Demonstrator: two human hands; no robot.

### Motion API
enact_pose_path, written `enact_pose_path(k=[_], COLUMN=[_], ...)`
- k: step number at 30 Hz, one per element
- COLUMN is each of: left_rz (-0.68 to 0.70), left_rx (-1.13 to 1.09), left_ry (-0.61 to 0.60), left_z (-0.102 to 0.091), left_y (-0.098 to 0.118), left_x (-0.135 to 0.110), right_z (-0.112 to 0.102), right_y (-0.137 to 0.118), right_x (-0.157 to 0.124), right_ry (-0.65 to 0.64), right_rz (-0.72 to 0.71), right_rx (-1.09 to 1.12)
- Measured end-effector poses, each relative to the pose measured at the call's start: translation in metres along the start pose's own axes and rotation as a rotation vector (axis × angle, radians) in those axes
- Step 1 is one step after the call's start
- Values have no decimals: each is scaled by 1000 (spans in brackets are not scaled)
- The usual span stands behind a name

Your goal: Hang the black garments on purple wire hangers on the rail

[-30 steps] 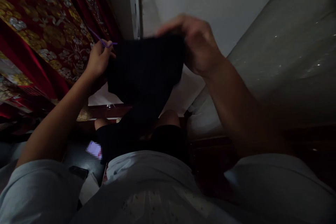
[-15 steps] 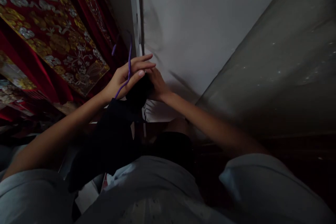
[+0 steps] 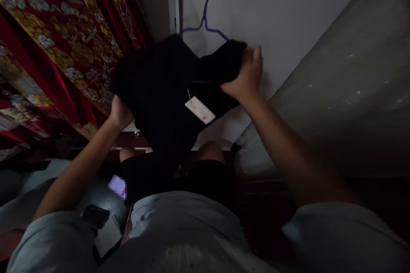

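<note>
A black garment (image 3: 163,81), its exact kind too dark to tell, is spread between my hands on a purple hanger (image 3: 205,15). The hanger's hook points up and its arms run into the neck opening. A white tag (image 3: 200,110) dangles from the front on a thin string. My right hand (image 3: 248,72) grips the garment's upper right side near the shoulder, thumb in front. On the other side, my left hand (image 3: 121,113) is closed at the garment's left edge, with most of its fingers hidden behind the cloth.
Red curtains (image 3: 75,51) with gold and silver embroidery hang at left. Behind the garment is a pale wall (image 3: 256,4), with a greyish sheet (image 3: 346,89) to its right. Lower left lie a lit phone (image 3: 118,186), a dark phone-like object (image 3: 95,216) and a white box (image 3: 108,236).
My hands have moved apart, the left one leftward and down, the right one rightward and up. The garment has risen and opened out, and the hanger now stands upright in it.
</note>
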State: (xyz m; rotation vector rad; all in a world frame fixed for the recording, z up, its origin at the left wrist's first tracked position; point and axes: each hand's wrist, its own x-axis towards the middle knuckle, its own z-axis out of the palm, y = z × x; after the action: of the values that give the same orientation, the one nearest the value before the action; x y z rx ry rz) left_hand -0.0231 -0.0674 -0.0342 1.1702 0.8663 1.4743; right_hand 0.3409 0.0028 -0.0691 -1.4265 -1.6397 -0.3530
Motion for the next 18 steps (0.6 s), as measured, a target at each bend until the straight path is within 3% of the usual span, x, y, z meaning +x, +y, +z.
enact_pose_path(k=[3, 7, 10, 14, 18], left_rz=[-82, 19, 37, 9, -28], left_rx=[-73, 70, 33, -6, 10], left_ry=[-10, 241, 372, 386, 387], left_z=[-9, -17, -19, -17, -13], left_y=[-31, -76, -98, -103, -100], left_x=[-20, -35, -38, -40, -51], right_z=[-10, -16, -17, -22, -40], right_y=[-13, -19, -16, -21, -27], right_x=[7, -2, -10, -7, -6], right_ry=[-32, -113, -118, -144, -211], right_rz=[19, -14, -53, -84, -189], right_rx=[-4, 82, 158, 165, 194])
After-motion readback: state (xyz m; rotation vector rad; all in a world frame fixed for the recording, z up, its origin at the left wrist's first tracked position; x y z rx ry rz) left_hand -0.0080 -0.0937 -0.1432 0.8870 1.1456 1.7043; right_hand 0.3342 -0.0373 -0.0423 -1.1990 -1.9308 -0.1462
